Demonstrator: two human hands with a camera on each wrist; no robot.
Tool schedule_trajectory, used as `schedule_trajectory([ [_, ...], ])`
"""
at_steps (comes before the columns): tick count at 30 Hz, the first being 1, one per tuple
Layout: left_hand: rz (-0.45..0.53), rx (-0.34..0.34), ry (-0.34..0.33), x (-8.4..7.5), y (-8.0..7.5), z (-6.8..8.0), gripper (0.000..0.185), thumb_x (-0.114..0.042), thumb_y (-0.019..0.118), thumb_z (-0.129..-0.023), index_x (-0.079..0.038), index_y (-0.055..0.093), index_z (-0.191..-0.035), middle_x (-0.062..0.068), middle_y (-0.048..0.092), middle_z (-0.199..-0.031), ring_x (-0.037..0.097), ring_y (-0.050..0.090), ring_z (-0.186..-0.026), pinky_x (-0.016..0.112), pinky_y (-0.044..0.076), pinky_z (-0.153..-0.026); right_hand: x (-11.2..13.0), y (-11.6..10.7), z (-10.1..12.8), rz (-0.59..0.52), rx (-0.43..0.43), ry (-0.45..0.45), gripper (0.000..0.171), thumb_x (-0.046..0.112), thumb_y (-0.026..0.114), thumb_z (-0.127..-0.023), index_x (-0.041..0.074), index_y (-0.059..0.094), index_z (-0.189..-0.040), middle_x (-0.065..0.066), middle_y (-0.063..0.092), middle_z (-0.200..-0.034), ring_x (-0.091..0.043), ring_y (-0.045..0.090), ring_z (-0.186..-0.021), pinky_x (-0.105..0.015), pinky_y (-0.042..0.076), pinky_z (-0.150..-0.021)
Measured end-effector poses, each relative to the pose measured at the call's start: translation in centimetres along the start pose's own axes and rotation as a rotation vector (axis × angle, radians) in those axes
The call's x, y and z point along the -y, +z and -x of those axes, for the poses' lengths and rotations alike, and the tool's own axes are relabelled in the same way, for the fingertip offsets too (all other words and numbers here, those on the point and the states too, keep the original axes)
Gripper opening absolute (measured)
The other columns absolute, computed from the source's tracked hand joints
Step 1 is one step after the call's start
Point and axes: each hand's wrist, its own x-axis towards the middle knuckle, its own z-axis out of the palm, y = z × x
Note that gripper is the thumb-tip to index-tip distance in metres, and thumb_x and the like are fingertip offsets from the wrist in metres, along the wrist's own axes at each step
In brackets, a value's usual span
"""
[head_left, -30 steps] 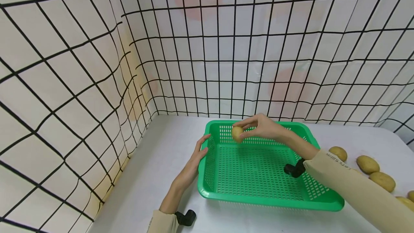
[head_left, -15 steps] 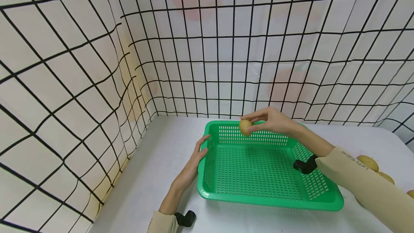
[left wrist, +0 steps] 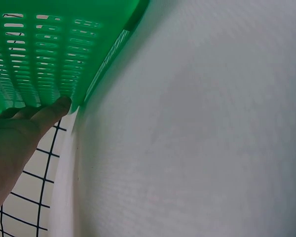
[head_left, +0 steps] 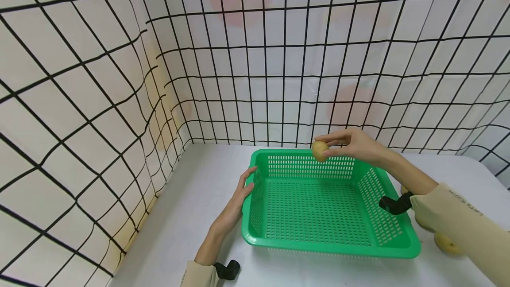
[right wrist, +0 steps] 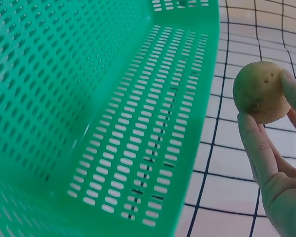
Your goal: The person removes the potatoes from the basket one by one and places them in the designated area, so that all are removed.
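A round, pale brown potato (head_left: 320, 151) is pinched between the thumb and fingertips of my right hand (head_left: 360, 147). It hangs above the far rim of a green plastic basket (head_left: 330, 251) with slotted walls; the basket holds nothing inside. The right wrist view shows the potato (right wrist: 260, 93) held just beyond that rim, apart from it. My left hand (head_left: 235, 203) grips the basket's left rim, with digits over the edge. From the left wrist view, fingers (left wrist: 52, 112) touch the basket's outer wall.
Several more potatoes (head_left: 447, 243) lie on the white table (head_left: 187, 198) right of the basket, partly hidden by my right sleeve. Black grid netting (head_left: 284, 74) over pale sheeting closes off the back and left sides.
My right hand has carried the potato up and to the right, from over the basket's inside to its far rim. My left hand has stayed on the left rim.
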Motion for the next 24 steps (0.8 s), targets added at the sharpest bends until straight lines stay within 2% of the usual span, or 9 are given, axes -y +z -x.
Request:
schedule_trajectory([
  [6, -0.008, -0.004, -0.002, 0.0, 0.1, 0.0, 0.050, -0.047, 0.028, -0.112, -0.045, 0.016, -0.160, 0.004, 0.012, -0.171, 0.038, 0.035, -0.147, 0.054, 0.043, -0.110, 0.0, -1.5, 1.4, 0.056, -0.050, 0.019, 0.050, 0.027, 0.078, -0.094, 0.018, 0.065, -0.141, -0.006, 0.065, -0.144, -0.006, 0.059, -0.122, -0.042, 0.051, -0.101],
  [9, -0.011, -0.012, -0.004, 0.0, 0.0, 0.0, 0.049, -0.047, 0.028, -0.112, -0.046, 0.017, -0.159, 0.003, 0.013, -0.171, 0.037, 0.035, -0.145, 0.051, 0.044, -0.108, -0.2, -2.2, 2.1, 0.074, -0.079, 0.041, 0.049, 0.027, 0.078, -0.094, 0.019, 0.065, -0.141, -0.006, 0.068, -0.138, -0.003, 0.060, -0.118, -0.036, 0.050, -0.097],
  [13, -0.012, -0.020, -0.006, 0.0, 0.0, 0.1, 0.048, -0.046, 0.028, -0.112, -0.046, 0.018, -0.159, 0.002, 0.013, -0.171, 0.036, 0.035, -0.145, 0.047, 0.044, -0.106, -0.6, -2.9, 3.1, 0.089, -0.106, 0.062, 0.050, 0.027, 0.077, -0.095, 0.018, 0.064, -0.142, -0.004, 0.071, -0.132, 0.000, 0.061, -0.114, -0.033, 0.050, -0.096],
  [15, -0.011, -0.020, -0.010, 0.0, -0.1, 0.1, 0.048, -0.046, 0.028, -0.112, -0.046, 0.018, -0.159, 0.001, 0.013, -0.171, 0.035, 0.034, -0.145, 0.046, 0.043, -0.106, -0.9, -3.2, 3.7, 0.094, -0.121, 0.068, 0.050, 0.026, 0.077, -0.095, 0.017, 0.064, -0.142, -0.002, 0.071, -0.130, 0.002, 0.061, -0.113, -0.037, 0.050, -0.098],
  [18, -0.007, -0.017, -0.014, 0.0, 0.0, 0.1, 0.048, -0.047, 0.028, -0.112, -0.047, 0.018, -0.159, 0.001, 0.014, -0.171, 0.035, 0.035, -0.145, 0.044, 0.043, -0.105, -1.5, -3.8, 4.7, 0.109, -0.142, 0.082, 0.051, 0.027, 0.076, -0.096, 0.015, 0.063, -0.143, 0.003, 0.071, -0.129, 0.006, 0.060, -0.112, -0.049, 0.051, -0.101],
  [21, -0.003, -0.015, -0.015, 0.0, 0.0, 0.1, 0.048, -0.047, 0.028, -0.112, -0.047, 0.018, -0.159, 0.002, 0.014, -0.170, 0.036, 0.036, -0.143, 0.044, 0.045, -0.103, -2.1, -4.3, 5.6, 0.108, -0.161, 0.103, 0.052, 0.029, 0.074, -0.097, 0.015, 0.061, -0.145, 0.012, 0.070, -0.128, 0.011, 0.058, -0.111, -0.063, 0.048, -0.104],
  [24, -0.005, -0.014, -0.015, 0.0, 0.1, 0.0, 0.048, -0.047, 0.028, -0.112, -0.047, 0.018, -0.159, 0.002, 0.014, -0.170, 0.036, 0.036, -0.144, 0.044, 0.045, -0.103, -2.7, -4.9, 6.6, 0.088, -0.171, 0.116, 0.053, 0.029, 0.073, -0.098, 0.014, 0.059, -0.147, 0.020, 0.067, -0.128, 0.015, 0.055, -0.113, -0.071, 0.043, -0.105],
])
